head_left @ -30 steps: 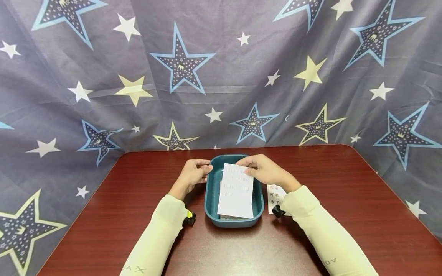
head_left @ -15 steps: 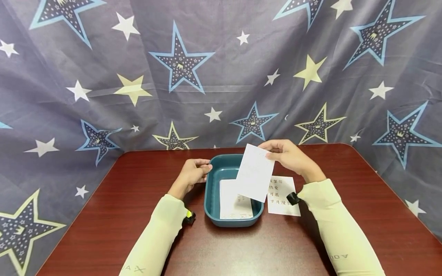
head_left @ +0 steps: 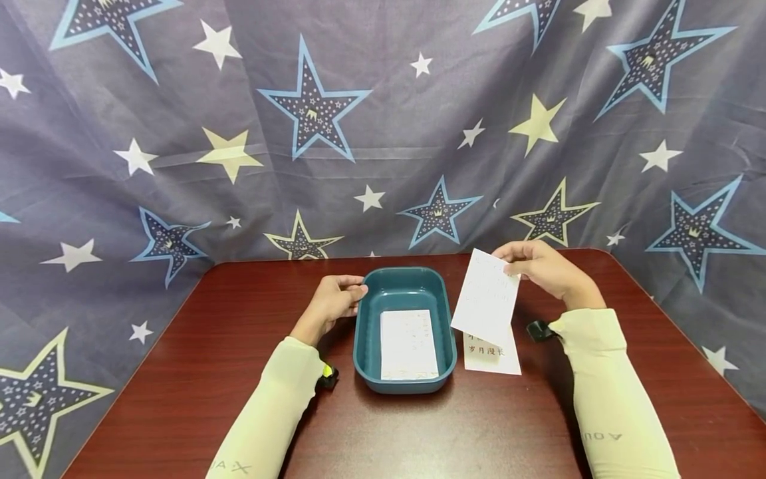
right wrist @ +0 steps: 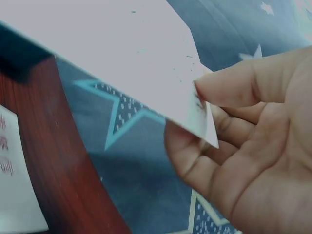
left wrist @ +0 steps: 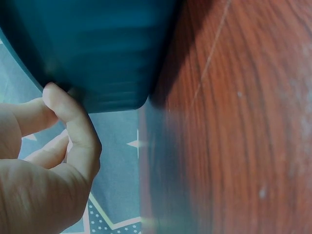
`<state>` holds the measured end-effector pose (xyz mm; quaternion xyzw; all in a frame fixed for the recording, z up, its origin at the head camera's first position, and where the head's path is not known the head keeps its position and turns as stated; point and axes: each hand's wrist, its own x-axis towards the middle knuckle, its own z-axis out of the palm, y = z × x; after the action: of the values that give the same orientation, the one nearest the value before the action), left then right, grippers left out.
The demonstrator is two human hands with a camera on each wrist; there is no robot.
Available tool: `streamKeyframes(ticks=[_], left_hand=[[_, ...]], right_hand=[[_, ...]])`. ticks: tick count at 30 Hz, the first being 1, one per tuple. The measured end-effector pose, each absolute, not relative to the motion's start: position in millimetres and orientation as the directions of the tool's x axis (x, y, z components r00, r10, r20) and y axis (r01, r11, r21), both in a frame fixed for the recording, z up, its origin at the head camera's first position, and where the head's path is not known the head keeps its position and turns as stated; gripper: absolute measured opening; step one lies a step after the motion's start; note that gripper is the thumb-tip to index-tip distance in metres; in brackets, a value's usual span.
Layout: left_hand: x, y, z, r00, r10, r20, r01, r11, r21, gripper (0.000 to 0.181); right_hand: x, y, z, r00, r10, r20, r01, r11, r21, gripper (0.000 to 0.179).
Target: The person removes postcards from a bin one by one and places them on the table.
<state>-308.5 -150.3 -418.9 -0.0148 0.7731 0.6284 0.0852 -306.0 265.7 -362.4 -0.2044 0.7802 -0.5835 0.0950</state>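
My right hand point(head_left: 547, 269) pinches a white card point(head_left: 487, 296) by its upper right corner, thumb on one face and fingers behind, in the right wrist view too. The raised card hangs tilted over another card point(head_left: 493, 356) that lies on the table with printed characters, covering its upper part. At the left rim of a dark teal rectangular tray point(head_left: 371, 384), my left hand point(head_left: 331, 303) holds the edge between thumb and fingers. The left wrist view has the thumb against the tray's outer wall point(left wrist: 112, 48). Inside the tray lies a stack of white cards point(head_left: 409, 346) with faint print.
A reddish-brown wooden table point(head_left: 251, 372) carries everything. Behind it hangs a grey curtain point(head_left: 383, 133) patterned with stars. Both forearms wear pale yellow sleeves, with a small black device point(head_left: 540, 330) at the right wrist.
My right hand has lifted a card off the stack and carried it rightward out of the tray, over the card on the table. My left hand has stayed at the tray's rim.
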Motion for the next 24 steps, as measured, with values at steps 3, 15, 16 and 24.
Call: streamKeyframes(ticks=[3, 15, 16, 24], left_hand=[[-309, -150, -419, -0.985, 0.081, -0.149, -0.129, 0.212, 0.969, 0.032], [-309, -150, -418, -0.986, 0.084, -0.147, -0.125, 0.219, 0.968, 0.032], [-309, -150, -418, -0.986, 0.081, -0.147, -0.126, 0.218, 0.968, 0.032], [-307, -150, -418, -0.985, 0.085, -0.149, -0.127, 0.218, 0.968, 0.034]], right_hand=[[-307, 275, -367, -0.9, -0.433, 0.042, -0.172, 0.266, -0.948, 0.026], [-315, 283, -389, -0.86, -0.506, -0.073, -0.137, 0.366, -0.92, 0.03], [-316, 282, -390, -0.852, -0.517, -0.082, -0.141, 0.378, -0.915, 0.031], [-318, 272, -401, -0.83, -0.545, -0.113, -0.209, 0.494, -0.844, 0.026]])
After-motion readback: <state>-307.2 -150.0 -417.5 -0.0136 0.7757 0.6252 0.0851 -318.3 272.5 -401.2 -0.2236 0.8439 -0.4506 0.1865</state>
